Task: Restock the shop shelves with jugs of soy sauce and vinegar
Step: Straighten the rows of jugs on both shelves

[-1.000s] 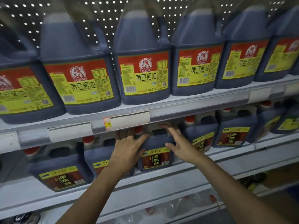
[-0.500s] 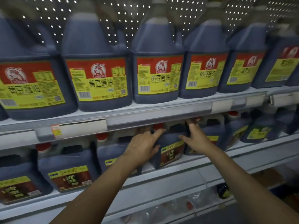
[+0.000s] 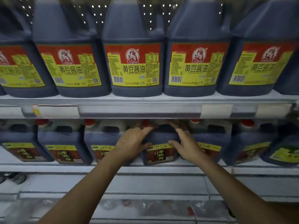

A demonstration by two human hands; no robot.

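Both hands are clamping one dark squarish plastic vinegar jug with a brown-and-yellow label (image 3: 159,147), sitting at the front edge of the white lower metal shelf (image 3: 161,169), mid-row. Left hand (image 3: 131,142) is wrapping the jug's left shoulder, thumb lying across the front face, fingers curling over the top. Right hand (image 3: 186,144) is gripping the right side, thumb pressing on the label's top strip, fingertips disappearing up under the shelf lip.

The jug's neck and cap are hiding behind the fingers and the clear price rail (image 3: 145,110) of the white upper shelf (image 3: 145,98). Whether its base is sitting flat or lifting slightly: cannot tell.

Neighbouring vinegar jugs with red caps and moulded handles (image 3: 63,143) are standing either side along the same edge; their labels are blurring, text mostly unreadable.

Larger dark glossy soy sauce jugs with red-and-yellow labels (image 3: 134,65) are lining the upper shelf's front edge, tops cut off by the frame. White perforated back panel (image 3: 100,12) is showing between them.

Bottom shelf is holding clear crinkly plastic wrap (image 3: 145,209), contents indistinct.
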